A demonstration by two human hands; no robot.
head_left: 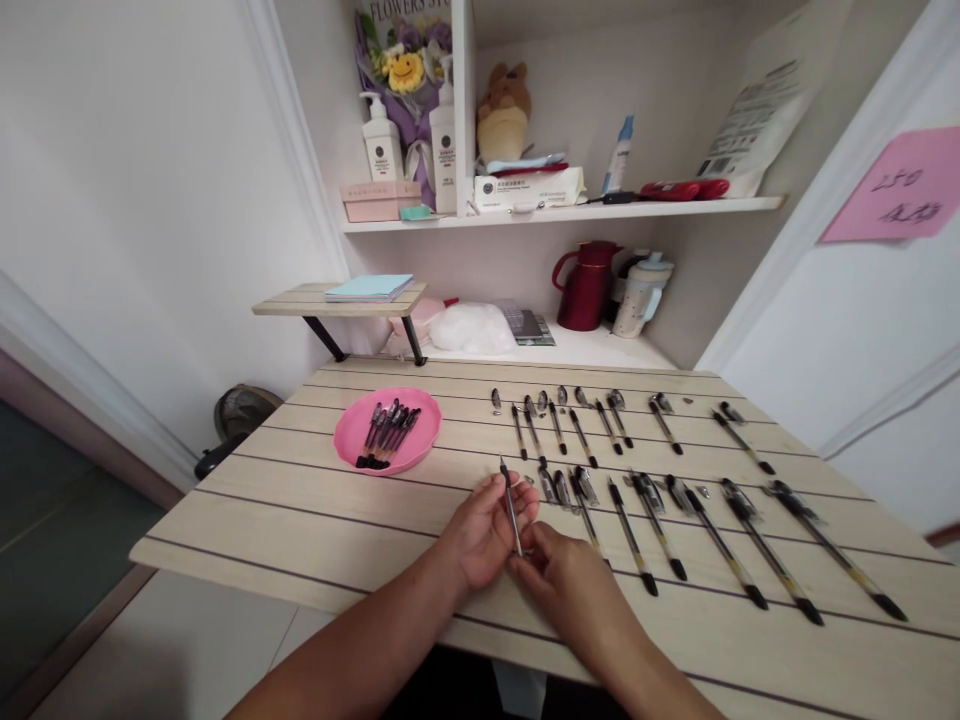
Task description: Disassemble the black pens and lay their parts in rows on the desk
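A slim pen (511, 510) without its cap stands between the fingers of my left hand (478, 532), its pointed tip facing away from me. My right hand (570, 585) pinches at the near end of the same pen; whether a small part is also between those fingers is hidden. To the right, two rows of pens (720, 545) lie on the wooden table (285, 500), with loose black caps (561, 487) beside or against their far ends. Several assembled-looking black pens (390, 432) lie together in a pink dish (349, 425) left of my hands.
A small raised stand (289, 298) with blue paper (371, 286) sits at the back left. Behind the table, a red jug (589, 287) and a pale cup (641, 297) stand under a white shelf (637, 212) holding bottles and a plush toy (504, 115).
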